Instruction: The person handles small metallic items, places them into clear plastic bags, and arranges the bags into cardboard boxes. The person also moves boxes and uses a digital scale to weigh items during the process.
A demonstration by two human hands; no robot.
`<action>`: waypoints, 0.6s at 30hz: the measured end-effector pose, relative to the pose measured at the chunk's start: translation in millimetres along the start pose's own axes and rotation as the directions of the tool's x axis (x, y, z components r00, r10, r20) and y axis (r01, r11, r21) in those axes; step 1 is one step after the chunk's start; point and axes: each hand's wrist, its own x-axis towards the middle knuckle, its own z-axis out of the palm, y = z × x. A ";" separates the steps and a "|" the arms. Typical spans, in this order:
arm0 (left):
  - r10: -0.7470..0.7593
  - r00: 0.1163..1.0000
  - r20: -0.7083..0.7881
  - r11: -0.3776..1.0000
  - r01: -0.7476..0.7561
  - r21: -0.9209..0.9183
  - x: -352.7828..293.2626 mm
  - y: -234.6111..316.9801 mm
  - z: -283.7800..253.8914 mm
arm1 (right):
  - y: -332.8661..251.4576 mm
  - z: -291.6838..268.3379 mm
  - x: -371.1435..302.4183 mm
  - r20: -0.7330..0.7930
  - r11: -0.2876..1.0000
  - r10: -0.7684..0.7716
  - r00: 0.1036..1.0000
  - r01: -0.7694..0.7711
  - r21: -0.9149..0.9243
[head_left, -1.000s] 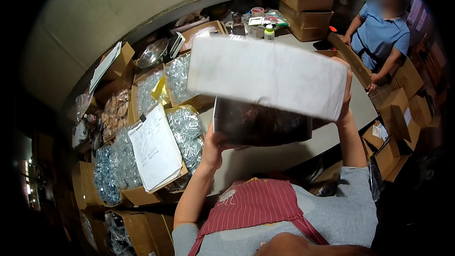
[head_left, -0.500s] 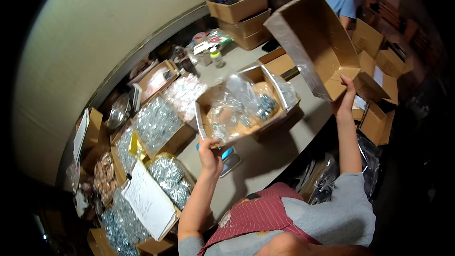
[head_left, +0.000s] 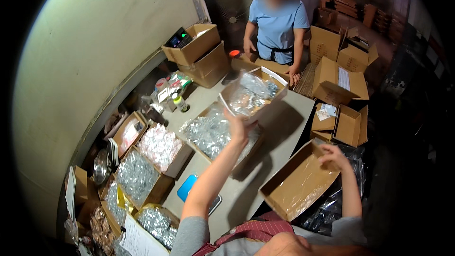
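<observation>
My left hand [head_left: 238, 130] grips the near side of a white-edged cardboard box [head_left: 259, 111], raised at arm's length over the far part of the table. Clear plastic bags with small metallic-looking pieces [head_left: 252, 90] lie in that box. Just below it stands a larger carton filled with clear bags [head_left: 208, 133]. On the right, my right hand [head_left: 335, 157] is closed over the wall of a shallow brown cardboard box [head_left: 298, 182], its fingers reaching inside. This box is tilted, with its open side up and nothing visible in it, beside the table's edge.
A person in a blue shirt [head_left: 278, 28] stands at the table's far end. Boxes of bagged pieces [head_left: 137, 176] line the left side. Stacked cartons [head_left: 204, 68] stand at the back; open cartons [head_left: 339, 83] are at the right. A blue-screened device [head_left: 188, 187] lies on the table.
My left hand has carried the white-edged box farther away, past the carton of bags. My right hand has lowered the brown box from upright to open side up. The view has shifted, showing more of the person.
</observation>
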 end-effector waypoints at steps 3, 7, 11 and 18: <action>-0.163 0.985 0.061 0.987 0.163 0.018 39.3 -65.7 34.0 | 50.0 -0.4 12.8 0.018 0.998 0.031 0.999 -0.030 -0.051; -0.230 0.966 0.114 0.973 0.225 0.053 78.3 -182.0 54.2 | 60.4 17.3 4.5 -0.005 0.991 0.127 0.992 -0.127 0.035; -0.124 0.992 -0.026 0.978 0.118 -0.169 175.0 -250.0 -17.1 | 76.1 44.4 32.1 0.086 1.000 0.014 0.996 -0.013 -0.010; -0.308 0.946 0.100 0.911 0.262 0.319 113.1 -249.8 6.3 | 76.6 51.6 33.9 0.171 0.995 0.097 0.981 -0.090 -0.051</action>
